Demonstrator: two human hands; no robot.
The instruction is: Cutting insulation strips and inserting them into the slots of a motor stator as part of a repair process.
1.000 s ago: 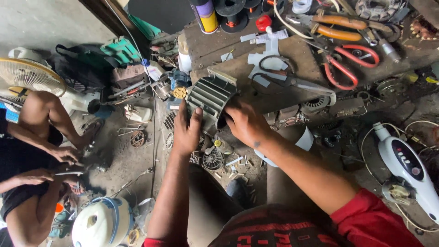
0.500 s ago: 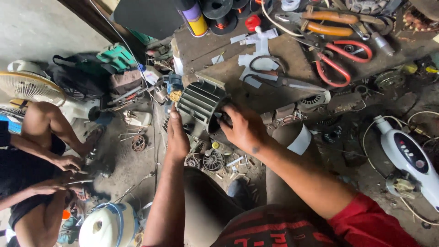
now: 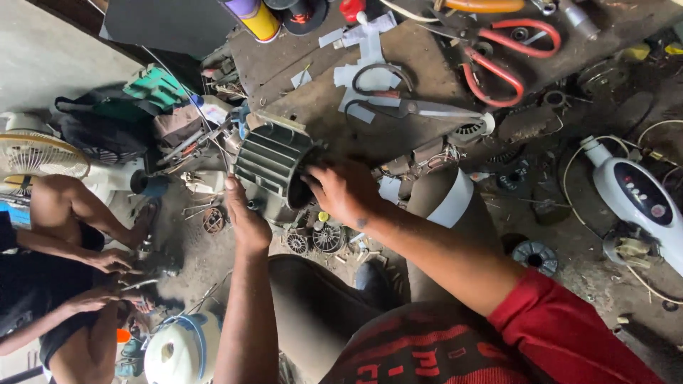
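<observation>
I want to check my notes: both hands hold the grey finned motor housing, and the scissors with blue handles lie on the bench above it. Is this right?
Not quite. In the head view both hands do hold the motor housing, but the scissors on the bench have red handles, not blue.

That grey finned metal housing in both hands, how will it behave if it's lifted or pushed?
The finned housing looks like rigid cast metal, so probably stiff and heavy. Its rounded body may roll. The ribs should give the left hand and right hand grip.
</observation>
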